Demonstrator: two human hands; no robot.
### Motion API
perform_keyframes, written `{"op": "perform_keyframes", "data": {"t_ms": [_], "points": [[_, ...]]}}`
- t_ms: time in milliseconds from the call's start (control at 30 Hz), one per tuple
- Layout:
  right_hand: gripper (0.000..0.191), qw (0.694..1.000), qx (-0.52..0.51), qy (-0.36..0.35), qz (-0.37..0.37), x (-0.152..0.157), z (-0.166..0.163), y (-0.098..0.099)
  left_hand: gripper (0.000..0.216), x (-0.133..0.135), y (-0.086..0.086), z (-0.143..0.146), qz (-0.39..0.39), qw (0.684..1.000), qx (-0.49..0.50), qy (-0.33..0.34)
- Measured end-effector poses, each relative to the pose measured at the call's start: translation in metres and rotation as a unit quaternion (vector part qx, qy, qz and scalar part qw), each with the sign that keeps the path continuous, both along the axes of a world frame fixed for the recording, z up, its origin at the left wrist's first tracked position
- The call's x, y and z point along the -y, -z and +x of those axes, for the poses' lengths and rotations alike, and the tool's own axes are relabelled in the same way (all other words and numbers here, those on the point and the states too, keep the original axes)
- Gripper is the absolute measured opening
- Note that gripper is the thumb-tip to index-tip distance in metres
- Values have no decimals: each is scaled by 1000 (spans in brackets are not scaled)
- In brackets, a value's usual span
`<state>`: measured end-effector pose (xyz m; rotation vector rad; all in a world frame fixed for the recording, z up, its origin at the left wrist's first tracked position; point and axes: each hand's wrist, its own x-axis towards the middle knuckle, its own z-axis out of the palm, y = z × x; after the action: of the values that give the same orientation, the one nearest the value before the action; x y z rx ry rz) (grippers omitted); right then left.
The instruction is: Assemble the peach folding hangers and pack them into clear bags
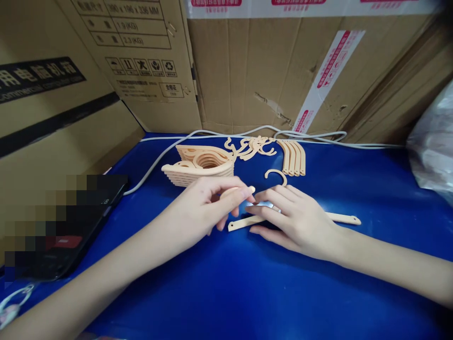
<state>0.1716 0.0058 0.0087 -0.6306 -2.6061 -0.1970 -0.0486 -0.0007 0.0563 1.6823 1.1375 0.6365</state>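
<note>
My left hand [222, 200] is closed in a pinch on a beige hanger piece [252, 189]; only its rounded tip and part of its edge show. Just to the right, my right hand [290, 212] lies low over the table with its fingers apart. Beneath it are beige hanger parts: a curved hook [276, 175] pokes out above the knuckles, and a flat strip [244, 222] with a hole shows on the left. Another strip end [345, 218] emerges at the right. The fingers hide where these parts meet. Something pale and shiny shows under the fingertips.
Behind my left hand stands a stack of beige hanger bodies [198, 171]. Loose hooks [253, 147] lie in a pile farther back, beside a row of curved arms [293, 158]. A white cable [191, 137] runs along the cardboard boxes [247, 71]. A black device [92, 222] lies left.
</note>
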Motion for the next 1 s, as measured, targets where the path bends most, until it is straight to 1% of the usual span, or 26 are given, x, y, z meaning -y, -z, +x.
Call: {"op": "perform_keyframes", "data": {"t_ms": [67, 133, 200, 300, 367, 433, 500, 633, 833, 1000], "points": [[27, 999, 10, -4, -38, -2, 0, 2, 38, 3, 1, -4, 75, 991, -108, -1], [25, 997, 10, -12, -71, -3, 0, 4, 41, 10, 5, -7, 113, 975, -190, -4], [24, 994, 3, -18, -108, -4, 0, 5, 40, 18, 13, -10, 130, 960, -248, -9], [23, 988, -8, -32, -153, -5, 0, 6, 36, 29, 27, -12, 191, 935, -297, -22], [23, 984, -12, -42, -173, -6, 1, 6, 30, 33, 35, -13, 237, 920, -309, -36], [23, 981, -12, -47, -189, -7, 2, 6, 25, 36, 39, -14, 251, 917, -307, -35], [23, 980, -11, -46, -194, -6, 2, 7, 21, 38, 41, -14, 250, 922, -297, -25], [23, 984, -10, -46, -170, -5, 2, 9, 21, 42, 41, -13, 263, 919, -292, -14], [24, 990, -20, -38, -137, -5, 2, 12, 18, 43, 44, -11, 329, 886, -325, 1], [24, 992, -29, -36, -114, -5, 1, 11, 18, 45, 47, -8, 353, 872, -339, -6]]}}
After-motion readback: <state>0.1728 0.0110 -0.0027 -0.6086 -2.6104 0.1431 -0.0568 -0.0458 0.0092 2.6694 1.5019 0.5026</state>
